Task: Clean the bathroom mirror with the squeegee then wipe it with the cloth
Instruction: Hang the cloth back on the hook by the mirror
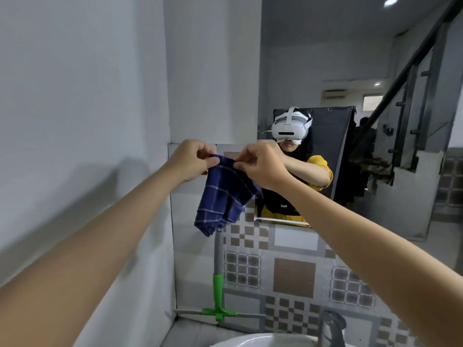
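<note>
A dark blue checked cloth [224, 196] hangs in the air in front of the tiled wall, left of the mirror [350, 71]. My left hand [191, 160] pinches its top left edge and my right hand [260, 166] pinches its top right edge, both at about the same height. The squeegee [217, 279] stands upright against the wall below the cloth, with a grey shaft, a green neck and its blade resting along the ledge. The top of its handle is hidden behind the cloth's lower corner. The mirror shows a person with a white headset and a yellow top.
A white wall [75, 121] closes the left side and meets the tiled wall [293, 276] in a corner. A white basin [263, 341] and a grey tap [330, 329] sit at the bottom edge. The mirror reflects a stair rail and a room behind.
</note>
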